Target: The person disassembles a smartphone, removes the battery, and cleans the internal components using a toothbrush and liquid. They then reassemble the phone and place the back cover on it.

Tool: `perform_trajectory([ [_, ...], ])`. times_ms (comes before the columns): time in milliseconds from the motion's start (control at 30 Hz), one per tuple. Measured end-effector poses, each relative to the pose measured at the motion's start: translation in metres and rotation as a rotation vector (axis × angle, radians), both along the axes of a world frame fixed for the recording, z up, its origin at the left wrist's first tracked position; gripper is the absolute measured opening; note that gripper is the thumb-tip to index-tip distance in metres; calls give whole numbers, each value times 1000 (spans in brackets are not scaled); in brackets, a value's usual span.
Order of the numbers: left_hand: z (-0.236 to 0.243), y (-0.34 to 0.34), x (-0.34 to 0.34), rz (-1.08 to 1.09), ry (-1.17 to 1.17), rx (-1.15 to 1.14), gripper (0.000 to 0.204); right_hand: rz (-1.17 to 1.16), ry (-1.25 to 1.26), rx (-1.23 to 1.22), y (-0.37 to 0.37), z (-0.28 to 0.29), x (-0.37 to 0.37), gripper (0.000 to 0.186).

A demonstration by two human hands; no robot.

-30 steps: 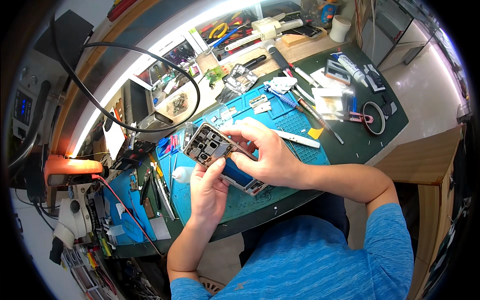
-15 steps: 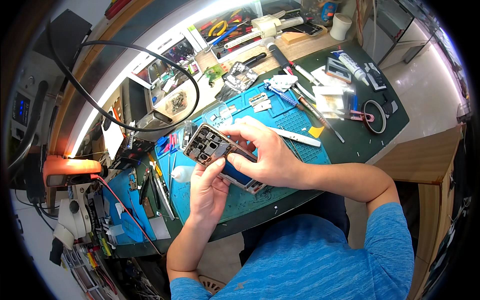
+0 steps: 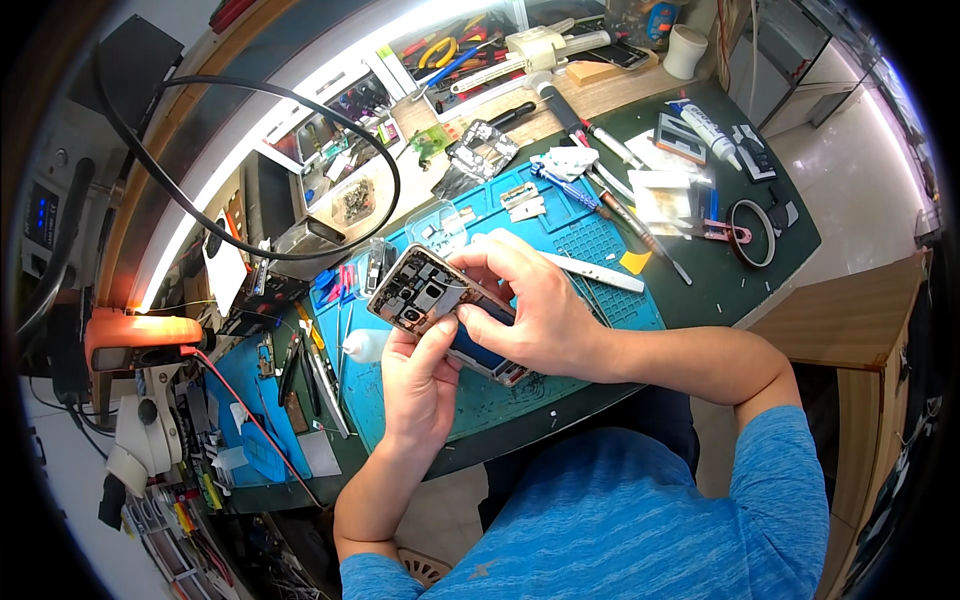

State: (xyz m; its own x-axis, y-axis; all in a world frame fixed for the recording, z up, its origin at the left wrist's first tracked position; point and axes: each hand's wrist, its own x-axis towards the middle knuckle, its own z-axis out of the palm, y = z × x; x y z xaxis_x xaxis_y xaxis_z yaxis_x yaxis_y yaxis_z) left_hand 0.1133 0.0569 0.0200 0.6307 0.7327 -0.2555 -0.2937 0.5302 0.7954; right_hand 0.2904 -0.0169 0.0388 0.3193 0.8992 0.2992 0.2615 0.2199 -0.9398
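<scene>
1. Your right hand (image 3: 535,310) is curling its fingers (image 3: 478,268) over the top edge of the opened phone (image 3: 425,295), pinching it at the upper rim.
2. Your left hand (image 3: 420,380) is coming up from below, its thumb and fingertips clenched on the lower edge of the same phone, so both hands are grasping it.
3. You are holding the phone just above the blue mat (image 3: 560,240), tilted, with its bare insides facing you; there is one phone in your hands.
4. It is looking light and stiff, but fragile: the exposed boards and thin frame are likely to bend or scratch, so taking it by the outer edges, as you are doing, seems the safest hold.
5. One white stick (image 3: 590,272) is lying on the mat just beside your right hand.
6. One white squeeze bottle (image 3: 366,346) is lying near your left hand.
7. Farther out on the green tabletop (image 3: 780,215) one ring of tape (image 3: 752,232) and one white tube (image 3: 706,122) are resting, well apart from the phone.
8. Tweezers, screwdrivers and small parts are scattered around; I cannot count them reliably.
</scene>
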Motion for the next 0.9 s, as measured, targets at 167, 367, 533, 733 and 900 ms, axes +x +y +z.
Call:
perform_trajectory([
  [167, 0, -3, 3, 23, 13, 39, 34, -11, -3, 9, 0, -2, 0, 33],
  [367, -5, -3, 1, 46, 37, 91, 33, -6, -26, 3, 0, -3, 0, 38],
  [533, -6, -4, 0, 63, 76, 114, 32, -13, -19, 9, 1, -5, -1, 37],
  [733, -5, -5, 1, 62, 65, 122, 30, -24, -31, 24, 1, -6, -2, 36],
  [900, -3, -5, 2, 54, 49, 128, 29, -19, -15, 32, 2, -7, -3, 36],
])
